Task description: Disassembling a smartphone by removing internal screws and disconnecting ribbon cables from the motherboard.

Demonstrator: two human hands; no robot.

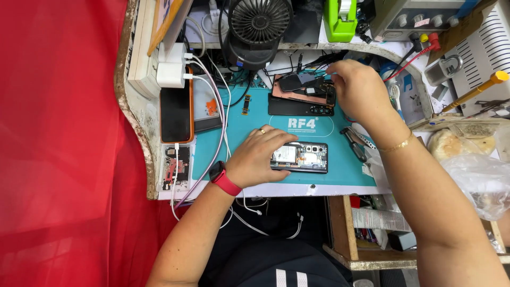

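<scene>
An opened phone (304, 157) with its back off lies on the teal work mat (255, 114), its battery and boards showing. My left hand (257, 157), with a ring and a red wrist band, rests flat on the phone's left end. My right hand (357, 89), wearing a gold bracelet, reaches to the far side of the mat, fingertips at a stack of dark phone parts (303, 90) lying on a copper-coloured panel. Whether the fingers pinch a small piece there cannot be told.
A black phone in an orange case (176, 111) lies left of the mat beside white chargers (171, 72) and cables. A small black fan (259, 24) stands at the back. Tweezers (355, 142) lie right of the mat. A plastic bag (478, 178) sits at right.
</scene>
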